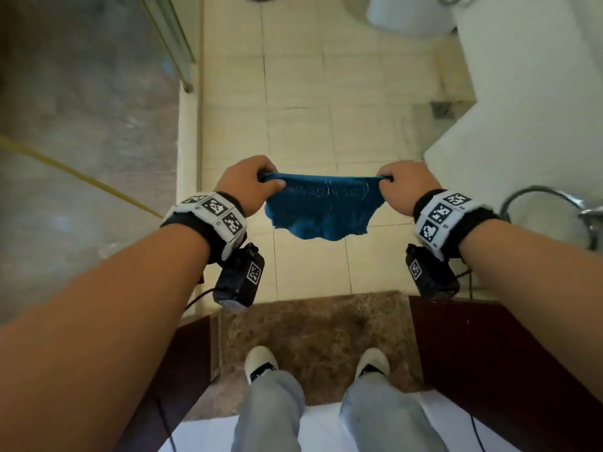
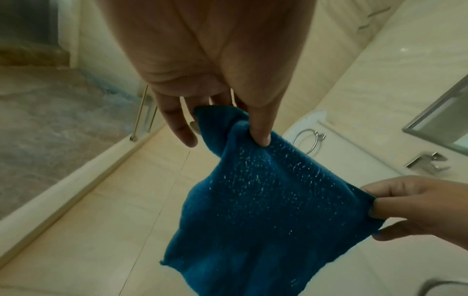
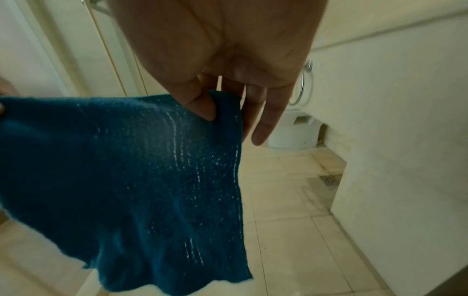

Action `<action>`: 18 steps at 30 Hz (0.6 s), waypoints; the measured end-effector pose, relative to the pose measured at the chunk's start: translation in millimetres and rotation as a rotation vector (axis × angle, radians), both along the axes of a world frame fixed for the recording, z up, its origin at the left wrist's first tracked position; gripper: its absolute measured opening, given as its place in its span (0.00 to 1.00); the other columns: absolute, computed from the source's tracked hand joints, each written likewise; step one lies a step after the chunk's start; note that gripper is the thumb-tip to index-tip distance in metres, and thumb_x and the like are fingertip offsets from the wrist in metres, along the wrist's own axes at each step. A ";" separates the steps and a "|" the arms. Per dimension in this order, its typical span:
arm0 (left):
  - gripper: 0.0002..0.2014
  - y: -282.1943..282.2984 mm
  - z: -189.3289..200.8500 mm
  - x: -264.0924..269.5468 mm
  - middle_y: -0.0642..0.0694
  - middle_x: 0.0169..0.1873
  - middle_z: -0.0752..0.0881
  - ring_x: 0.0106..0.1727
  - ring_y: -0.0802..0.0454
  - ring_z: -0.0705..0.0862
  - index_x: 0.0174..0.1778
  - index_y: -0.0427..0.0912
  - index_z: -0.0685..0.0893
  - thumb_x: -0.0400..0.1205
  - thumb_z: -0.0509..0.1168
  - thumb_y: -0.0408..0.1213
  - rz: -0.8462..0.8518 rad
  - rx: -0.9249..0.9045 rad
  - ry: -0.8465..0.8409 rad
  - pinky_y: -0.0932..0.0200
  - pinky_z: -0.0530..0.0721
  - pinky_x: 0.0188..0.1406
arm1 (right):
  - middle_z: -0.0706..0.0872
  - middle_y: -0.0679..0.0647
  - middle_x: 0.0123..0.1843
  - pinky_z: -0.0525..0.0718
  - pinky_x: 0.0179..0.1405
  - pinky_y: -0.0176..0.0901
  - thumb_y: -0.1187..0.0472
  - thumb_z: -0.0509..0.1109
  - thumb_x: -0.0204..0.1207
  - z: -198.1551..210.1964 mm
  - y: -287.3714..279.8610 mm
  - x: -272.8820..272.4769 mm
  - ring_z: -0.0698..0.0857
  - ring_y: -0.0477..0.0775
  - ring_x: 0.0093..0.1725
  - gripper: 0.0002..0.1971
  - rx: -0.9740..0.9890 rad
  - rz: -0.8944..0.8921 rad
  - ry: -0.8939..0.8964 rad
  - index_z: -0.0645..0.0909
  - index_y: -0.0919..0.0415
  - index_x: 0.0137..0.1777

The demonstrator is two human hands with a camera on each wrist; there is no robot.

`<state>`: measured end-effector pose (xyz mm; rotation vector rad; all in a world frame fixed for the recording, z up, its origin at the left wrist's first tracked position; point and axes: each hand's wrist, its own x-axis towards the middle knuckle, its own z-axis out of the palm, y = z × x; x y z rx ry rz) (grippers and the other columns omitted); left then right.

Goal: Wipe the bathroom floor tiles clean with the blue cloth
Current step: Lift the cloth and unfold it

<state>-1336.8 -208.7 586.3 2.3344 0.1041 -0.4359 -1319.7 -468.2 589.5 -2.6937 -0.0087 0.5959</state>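
Observation:
The blue cloth [image 1: 321, 203] hangs stretched in the air between both hands, high above the cream floor tiles [image 1: 293, 125]. My left hand [image 1: 251, 182] pinches its left top corner, thumb pressed on the fabric [image 2: 260, 138]. At the opposite top corner my right hand [image 1: 403, 184] pinches the cloth [image 3: 126, 180] between thumb and fingers [image 3: 202, 108]. The cloth's lower edge droops loose. In the left wrist view the right hand [image 2: 405, 206] shows at the cloth [image 2: 266, 210] edge.
A glass shower screen [image 1: 81, 125] and its raised sill [image 1: 187, 190] run along the left. A white wall corner [image 1: 522, 109] juts in at right, with a floor drain [image 1: 440, 109] beside it. A toilet base [image 1: 408, 14] stands far ahead. My feet stand on a brown mat [image 1: 313, 337].

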 end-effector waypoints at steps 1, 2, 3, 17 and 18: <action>0.06 6.9 20.6 6.5 0.48 0.45 0.82 0.48 0.50 0.78 0.51 0.41 0.83 0.81 0.69 0.38 0.001 0.013 -0.021 0.59 0.74 0.47 | 0.86 0.61 0.49 0.72 0.41 0.41 0.68 0.57 0.76 19.2 3.0 7.0 0.78 0.57 0.43 0.13 0.010 -0.017 -0.033 0.85 0.62 0.49; 0.06 13.2 39.7 13.3 0.48 0.45 0.82 0.48 0.50 0.78 0.52 0.41 0.83 0.81 0.69 0.37 0.005 0.025 -0.042 0.58 0.75 0.48 | 0.86 0.60 0.51 0.71 0.43 0.40 0.68 0.58 0.76 37.6 5.8 14.6 0.77 0.57 0.45 0.13 0.029 -0.043 -0.072 0.84 0.62 0.51; 0.06 19.6 57.8 21.2 0.49 0.45 0.82 0.48 0.50 0.79 0.52 0.41 0.84 0.81 0.68 0.36 0.010 0.034 -0.066 0.58 0.75 0.48 | 0.86 0.60 0.52 0.71 0.44 0.39 0.68 0.59 0.76 55.3 8.4 23.7 0.78 0.57 0.47 0.13 0.052 -0.074 -0.117 0.84 0.61 0.52; 0.02 5.9 213.6 95.8 0.55 0.36 0.82 0.38 0.56 0.80 0.46 0.49 0.82 0.83 0.67 0.42 0.141 0.072 -0.095 0.64 0.74 0.33 | 0.87 0.55 0.37 0.80 0.46 0.43 0.52 0.70 0.76 213.6 -9.8 124.6 0.85 0.57 0.44 0.11 0.288 -0.183 -0.232 0.85 0.60 0.40; 0.02 -3.6 221.4 100.2 0.54 0.36 0.82 0.38 0.57 0.80 0.46 0.49 0.82 0.83 0.67 0.42 0.154 0.044 -0.092 0.66 0.74 0.32 | 0.86 0.54 0.35 0.80 0.47 0.45 0.52 0.69 0.76 221.2 -9.7 128.8 0.85 0.57 0.44 0.12 0.317 -0.181 -0.210 0.85 0.60 0.38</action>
